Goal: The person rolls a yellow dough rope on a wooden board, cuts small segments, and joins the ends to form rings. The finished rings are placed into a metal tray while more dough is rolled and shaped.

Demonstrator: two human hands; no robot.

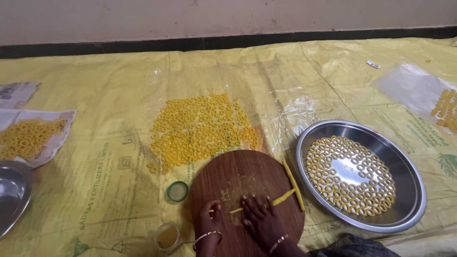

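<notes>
A round wooden board (240, 178) lies on the yellow sheet near the bottom centre. My right hand (260, 220) lies flat on it, fingers spread over a thin yellow dough rope (283, 197) that runs out to the right. A second dough rope (292, 183) rests along the board's right edge. My left hand (209, 220), with a bangle at the wrist, is curled on the board's left part, pinching the rope's end (235, 210).
A steel plate (410, 190) at the right holds several dough rings. More rings (202, 131) are spread on clear plastic beyond the board, on paper (62, 126) at the left and on plastic (414, 85) at far right. A green-rimmed lid (177, 191), a small cup (167, 236) and another steel plate (14, 200) sit left.
</notes>
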